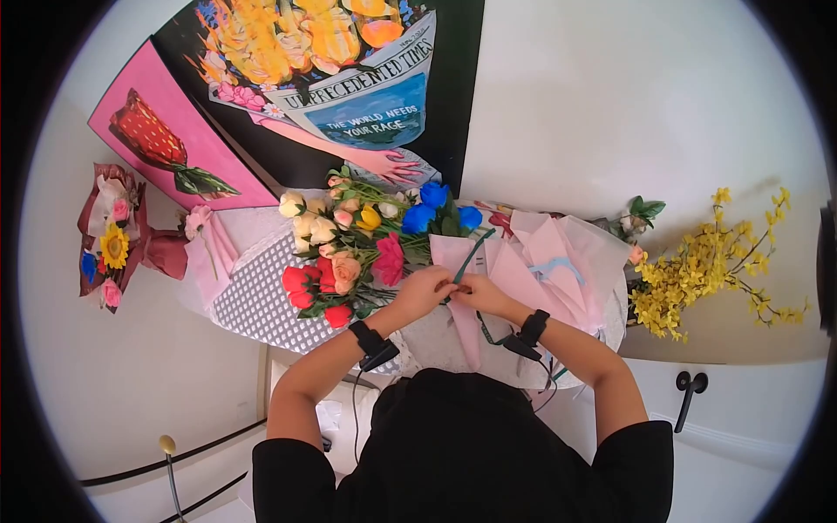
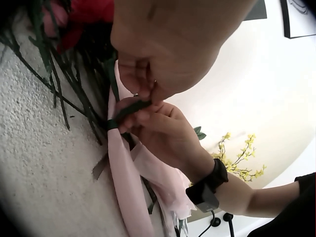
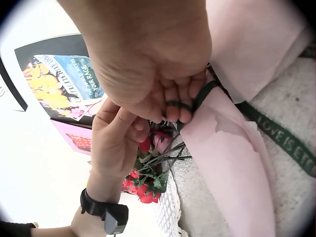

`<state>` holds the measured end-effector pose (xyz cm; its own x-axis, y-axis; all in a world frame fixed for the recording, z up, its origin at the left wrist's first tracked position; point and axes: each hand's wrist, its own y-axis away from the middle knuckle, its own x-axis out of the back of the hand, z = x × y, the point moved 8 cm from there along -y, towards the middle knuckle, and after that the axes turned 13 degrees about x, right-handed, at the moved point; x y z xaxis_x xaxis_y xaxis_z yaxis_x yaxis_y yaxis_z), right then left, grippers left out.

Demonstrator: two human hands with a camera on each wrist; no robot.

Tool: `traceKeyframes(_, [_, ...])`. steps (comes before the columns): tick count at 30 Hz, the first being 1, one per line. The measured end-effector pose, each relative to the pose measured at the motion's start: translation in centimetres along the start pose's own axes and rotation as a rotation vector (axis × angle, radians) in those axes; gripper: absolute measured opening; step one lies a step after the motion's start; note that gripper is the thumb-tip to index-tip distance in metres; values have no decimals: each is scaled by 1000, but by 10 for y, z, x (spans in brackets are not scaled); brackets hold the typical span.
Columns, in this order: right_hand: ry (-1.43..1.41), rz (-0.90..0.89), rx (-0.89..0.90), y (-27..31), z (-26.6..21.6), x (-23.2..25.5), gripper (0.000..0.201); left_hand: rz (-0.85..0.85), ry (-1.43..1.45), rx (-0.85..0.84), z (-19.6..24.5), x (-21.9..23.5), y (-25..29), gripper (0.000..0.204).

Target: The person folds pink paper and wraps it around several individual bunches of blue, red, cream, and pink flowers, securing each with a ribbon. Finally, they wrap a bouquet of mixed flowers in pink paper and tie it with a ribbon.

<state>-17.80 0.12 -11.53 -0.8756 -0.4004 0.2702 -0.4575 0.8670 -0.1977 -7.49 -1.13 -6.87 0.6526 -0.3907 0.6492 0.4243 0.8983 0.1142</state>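
Note:
Both hands meet over a slim pink paper-wrapped bouquet (image 1: 466,336) on the table. A dark green ribbon (image 3: 281,136) with pale lettering circles its narrow waist. My left hand (image 1: 425,292) pinches the ribbon between thumb and fingertips, drawing a short length taut from the wrap in the left wrist view. Close against it, my right hand (image 1: 482,294) holds the ribbon at the waist, with a loop of it lying across the fingers in the right wrist view. One ribbon end sticks up past the hands; another trails toward the person. The blue rose (image 1: 469,217) stands near the wrap's top.
Loose red roses (image 1: 301,283), cream roses (image 1: 314,228) and blue roses (image 1: 423,213) lie left of the hands. More pink wrapping paper (image 1: 545,261) lies to the right, before yellow blossom branches (image 1: 697,275). A large painting (image 1: 375,105) leans at the back.

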Motion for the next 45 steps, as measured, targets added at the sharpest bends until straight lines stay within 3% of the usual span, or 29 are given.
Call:
traceKeyframes(2, [0,-32,32,0,-1,-1,19,43,161,-143,9,1,2,10])
traceKeyframes(6, [112,-137,-90,-1,13,-2,19,111,133,-145,-2,-8,-3,15])
traceKeyframes(9, [127,-100,-137,2,13,-1,18,49,86,-15,-10,-16,1,20])
traceKeyframes(11, [-209,44,-77,2,15,-4,13,29,163,79,-17,-16,5,20])
traceKeyframes(14, [-241,69,-71,3,15,0,7,8,236,119,-14,-19,15,23])
traceKeyframes(18, [-196,96,-70,2,11,3,7,73,146,97,-10,-21,17,21])
traceKeyframes(21, [-82,23,-119,2,15,1,7,87,322,107,-18,-22,12,15])
traceKeyframes(23, [-275,86,-75,4,21,-3,6,123,325,142,-21,-20,11,12])
traceKeyframes(27, [-307,60,-77,5,11,1,9,135,287,122,-21,-20,12,11])
traceKeyframes(29, [258,-105,49,-1,-8,1,13,158,237,49,-15,-18,13,11])
traceKeyframes(33, [269,22,141,0,-10,2,17,181,259,77,-25,-23,10,11])
traceKeyframes(38, [265,70,157,2,-28,5,15,171,601,199,-56,-37,-2,8])
traceKeyframes(45, [225,117,149,4,-27,5,15,156,481,222,-50,-36,-1,8])
